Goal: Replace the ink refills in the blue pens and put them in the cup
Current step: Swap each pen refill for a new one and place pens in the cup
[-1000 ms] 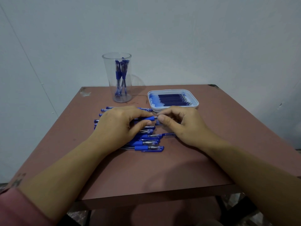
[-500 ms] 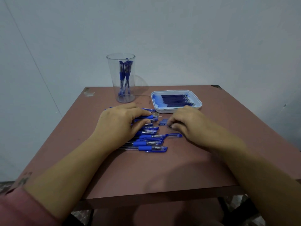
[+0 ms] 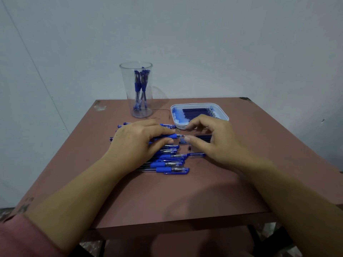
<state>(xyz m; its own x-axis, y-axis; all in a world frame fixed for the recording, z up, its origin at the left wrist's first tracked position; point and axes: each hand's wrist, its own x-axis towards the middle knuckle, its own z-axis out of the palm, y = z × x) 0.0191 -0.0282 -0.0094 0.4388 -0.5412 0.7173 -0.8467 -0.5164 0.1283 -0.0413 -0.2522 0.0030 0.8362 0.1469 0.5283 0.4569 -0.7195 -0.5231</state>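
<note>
You have open tabletop (image 3: pixel 167 199) along the near edge and on the far right, past the tray (image 3: pixel 226 116). The row of pens (image 3: pixel 172 165) fills the middle left, and your left hand (image 3: pixel 137 143), gripping one pen (image 3: pixel 171 136), lies over it. A loose cap (image 3: pixel 182 141) and a small dark piece (image 3: pixel 189 147) clutter the gap before your right hand (image 3: pixel 213 140). The tall cup (image 3: pixel 136 104) stands at the back, near the tray, with a narrow lane between them.
</note>
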